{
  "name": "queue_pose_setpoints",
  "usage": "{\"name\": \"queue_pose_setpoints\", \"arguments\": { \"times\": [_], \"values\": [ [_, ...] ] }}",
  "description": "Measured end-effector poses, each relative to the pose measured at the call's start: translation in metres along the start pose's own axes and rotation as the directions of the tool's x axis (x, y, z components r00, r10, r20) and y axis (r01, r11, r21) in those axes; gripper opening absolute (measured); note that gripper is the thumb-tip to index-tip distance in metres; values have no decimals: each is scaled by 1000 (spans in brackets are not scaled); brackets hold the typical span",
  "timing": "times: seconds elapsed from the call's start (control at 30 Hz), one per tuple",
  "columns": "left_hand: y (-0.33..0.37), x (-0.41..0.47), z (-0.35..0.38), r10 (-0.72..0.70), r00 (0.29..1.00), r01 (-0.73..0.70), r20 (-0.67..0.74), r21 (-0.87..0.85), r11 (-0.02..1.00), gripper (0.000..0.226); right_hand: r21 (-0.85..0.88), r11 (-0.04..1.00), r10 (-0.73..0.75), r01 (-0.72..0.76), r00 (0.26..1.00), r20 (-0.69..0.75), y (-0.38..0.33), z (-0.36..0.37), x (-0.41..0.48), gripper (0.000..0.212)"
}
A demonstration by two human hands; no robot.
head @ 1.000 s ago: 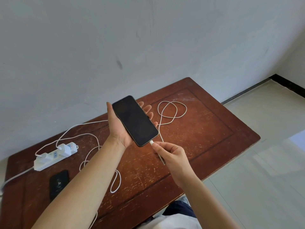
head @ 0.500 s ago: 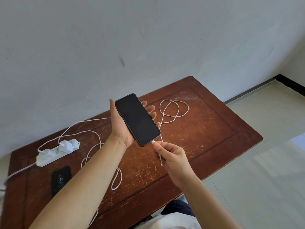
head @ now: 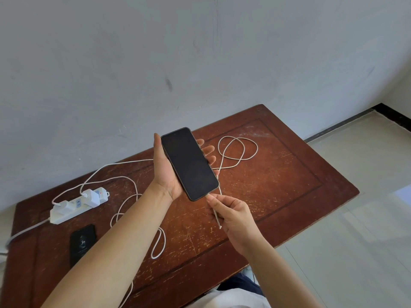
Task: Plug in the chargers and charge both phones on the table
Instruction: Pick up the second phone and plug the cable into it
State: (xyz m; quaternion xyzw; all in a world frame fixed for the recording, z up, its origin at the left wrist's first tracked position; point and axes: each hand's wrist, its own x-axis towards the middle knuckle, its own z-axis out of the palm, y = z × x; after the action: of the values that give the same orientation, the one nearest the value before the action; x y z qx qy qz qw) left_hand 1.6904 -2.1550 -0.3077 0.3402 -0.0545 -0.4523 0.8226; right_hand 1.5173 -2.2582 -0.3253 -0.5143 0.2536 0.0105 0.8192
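My left hand (head: 165,172) holds a black phone (head: 189,162) with a dark screen, tilted above the wooden table (head: 278,185). My right hand (head: 233,215) pinches the plug end of a white cable (head: 238,152) right at the phone's bottom edge; the plug itself is hidden by my fingertips. This cable loops on the table behind the phone. A second black phone (head: 82,241) lies flat at the near left. Two white chargers (head: 90,196) sit in a white power strip (head: 73,207), and another white cable (head: 159,243) trails loose toward the front edge.
The table stands against a grey wall (head: 200,63). A pale tiled floor (head: 355,241) lies to the right. The strip's own cord (head: 24,231) runs off the table's left edge.
The plug end has closed the small gap to the phone's bottom edge. Both hands and the phone have drifted slightly upward in the view.
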Motion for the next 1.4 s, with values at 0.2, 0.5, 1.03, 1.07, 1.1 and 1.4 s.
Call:
{"name": "queue_pose_setpoints", "arguments": {
  "times": [0.2,0.5,1.03,1.07,1.1,1.4],
  "values": [
    [2,1,-4,-59,998,59,27,-3,998,108,-64,997,-34,31,998,-51,-9,-9,7,32],
    [4,-4,-3,-90,996,90,-6,32,995,112,-94,993,-79,71,993,-86,0,-8,7,18],
    [9,-7,1,-63,993,74,-97,113,991,111,-118,990,-87,78,994,-73,2,-8,11,17],
    [8,-7,2,-59,993,71,-104,120,990,110,-118,990,-88,79,993,-72,2,-9,11,17],
    [8,-7,2,-56,993,70,-109,125,990,110,-118,990,-90,81,993,-73,3,-9,11,16],
    [8,-9,8,-71,991,85,-118,116,990,108,-104,991,-98,89,992,-80,3,-10,9,17]
  ]
}}
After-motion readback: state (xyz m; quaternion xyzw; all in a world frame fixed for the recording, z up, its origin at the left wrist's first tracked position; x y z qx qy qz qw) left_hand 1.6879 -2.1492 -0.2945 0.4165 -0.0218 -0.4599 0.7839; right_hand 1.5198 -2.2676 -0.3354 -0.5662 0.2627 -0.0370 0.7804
